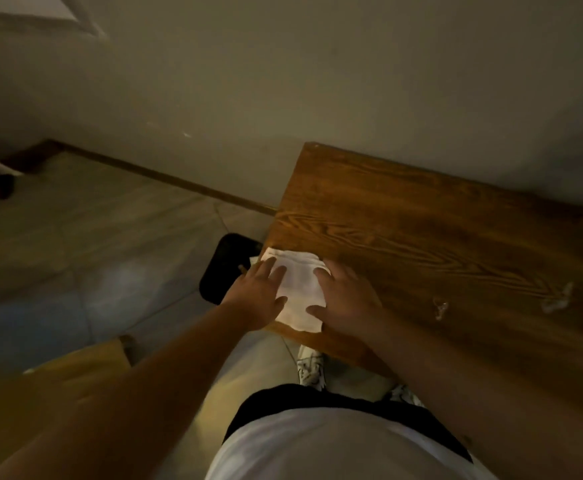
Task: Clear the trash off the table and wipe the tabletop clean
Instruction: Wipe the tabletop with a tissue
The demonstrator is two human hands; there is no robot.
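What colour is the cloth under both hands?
White; the cloth lies flat at the table's near-left corner, clearest in the head view.

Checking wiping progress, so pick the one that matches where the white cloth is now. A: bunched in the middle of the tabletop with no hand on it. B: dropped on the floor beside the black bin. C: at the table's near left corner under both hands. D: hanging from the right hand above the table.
C: the white cloth lies flat at the table corner, with the left hand and right hand pressed on it.

Glossy wood-grain table [421, 220], white cloth [298, 292]
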